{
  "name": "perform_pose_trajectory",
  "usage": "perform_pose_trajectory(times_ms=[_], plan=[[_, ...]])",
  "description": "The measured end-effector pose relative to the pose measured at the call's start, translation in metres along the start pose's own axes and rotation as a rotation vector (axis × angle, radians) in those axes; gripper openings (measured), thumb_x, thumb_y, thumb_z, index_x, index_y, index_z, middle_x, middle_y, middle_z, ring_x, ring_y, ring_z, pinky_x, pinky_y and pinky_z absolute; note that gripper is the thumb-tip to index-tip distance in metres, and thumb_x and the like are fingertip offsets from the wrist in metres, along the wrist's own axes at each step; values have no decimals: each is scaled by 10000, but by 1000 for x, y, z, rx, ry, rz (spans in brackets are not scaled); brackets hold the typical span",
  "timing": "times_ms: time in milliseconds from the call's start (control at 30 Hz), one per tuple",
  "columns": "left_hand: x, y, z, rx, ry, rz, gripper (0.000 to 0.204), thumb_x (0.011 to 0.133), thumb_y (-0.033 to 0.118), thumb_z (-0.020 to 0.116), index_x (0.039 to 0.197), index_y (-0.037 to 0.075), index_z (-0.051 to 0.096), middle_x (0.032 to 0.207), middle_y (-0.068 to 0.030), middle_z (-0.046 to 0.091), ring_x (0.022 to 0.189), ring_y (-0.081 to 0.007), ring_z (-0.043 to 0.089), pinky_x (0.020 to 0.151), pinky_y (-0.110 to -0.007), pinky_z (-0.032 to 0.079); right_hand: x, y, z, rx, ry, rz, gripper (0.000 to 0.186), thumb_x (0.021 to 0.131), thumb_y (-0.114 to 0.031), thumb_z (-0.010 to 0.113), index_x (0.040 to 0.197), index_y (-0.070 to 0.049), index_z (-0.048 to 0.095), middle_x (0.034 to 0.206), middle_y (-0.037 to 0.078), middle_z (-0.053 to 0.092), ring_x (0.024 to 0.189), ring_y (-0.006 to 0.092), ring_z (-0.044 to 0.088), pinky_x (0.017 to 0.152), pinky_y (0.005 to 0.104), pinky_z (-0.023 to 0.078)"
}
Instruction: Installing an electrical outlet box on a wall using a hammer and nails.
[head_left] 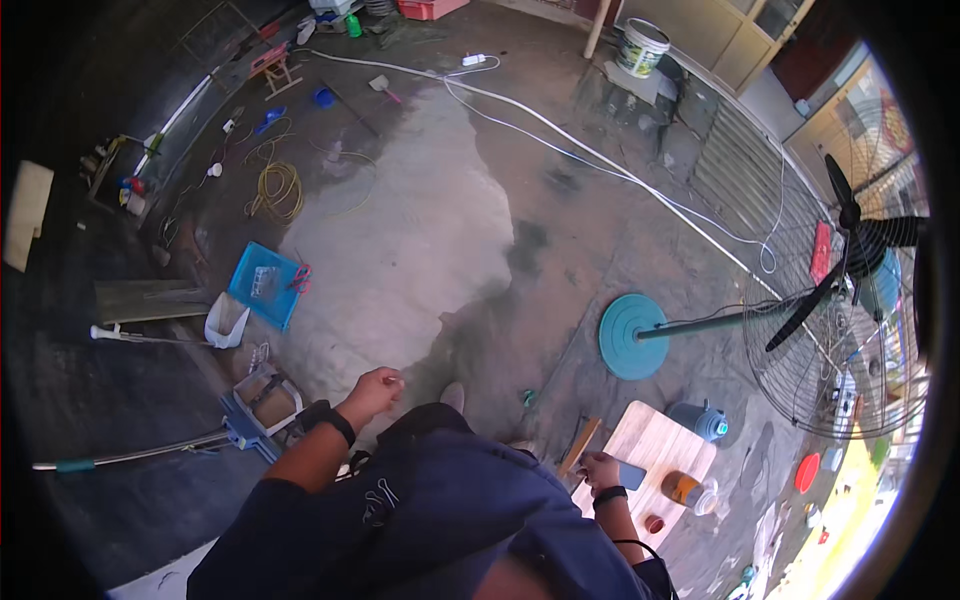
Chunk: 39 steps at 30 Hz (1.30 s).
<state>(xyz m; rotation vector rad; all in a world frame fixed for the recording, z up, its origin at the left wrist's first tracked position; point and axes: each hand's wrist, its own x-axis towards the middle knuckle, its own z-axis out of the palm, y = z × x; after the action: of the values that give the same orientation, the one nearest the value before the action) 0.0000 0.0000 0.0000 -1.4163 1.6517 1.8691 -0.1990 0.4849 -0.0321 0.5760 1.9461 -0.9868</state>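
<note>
While our left hand (374, 394) hangs between seven and eight o'clock with its fingers curled inward, closed on what, if anything, we cannot tell, our right hand (600, 468) is near five o'clock beside the phone (632, 476) on the wooden table (652, 432); whether its fingers clasp the phone or just rest by it, we cannot tell. If we drag that hand carelessly toward four o'clock, we could tip the jar (682, 490) or the small cup (654, 523), and a spill could wet the phone.
</note>
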Motion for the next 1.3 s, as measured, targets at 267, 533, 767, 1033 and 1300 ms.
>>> perform_pose_trajectory(times_ms=[267,533,767,1033,1300], plan=[[20,14,-91,-224,249,10,327,897,181,652,1190,46,597,935,-63,633,787,-161,653,582,-288,515,42,-164,89,-140,-173,-183,140,855,-134,636,938,-21,623,761,50,654,583,168,658,444,252,430],[36,45,-96,-445,431,-50,353,909,192,631,1219,35,575,1003,-81,644,859,-194,660,647,-324,532,112,-323,138,-262,-267,-198,110,841,-86,636,922,-19,603,761,50,636,567,175,658,398,236,384],[36,82,-119,-587,561,-99,420,907,212,627,1275,38,525,1047,-106,643,897,-238,655,728,-352,536,147,-467,209,-407,-393,-297,165,809,-128,699,846,-34,569,743,65,644,576,187,673,406,259,433],[86,107,-197,-731,638,-250,395,914,217,599,1258,35,533,1029,-110,650,891,-241,655,724,-379,532,170,-594,332,-580,-439,-311,210,818,-122,675,970,7,610,809,85,673,602,187,676,444,265,441],[120,194,-348,-794,611,-223,379,885,194,602,1217,17,560,979,-91,666,865,-207,665,677,-339,532,111,-737,475,-705,-438,-266,215,830,-125,656,993,14,652,827,87,695,642,188,695,440,259,448]])
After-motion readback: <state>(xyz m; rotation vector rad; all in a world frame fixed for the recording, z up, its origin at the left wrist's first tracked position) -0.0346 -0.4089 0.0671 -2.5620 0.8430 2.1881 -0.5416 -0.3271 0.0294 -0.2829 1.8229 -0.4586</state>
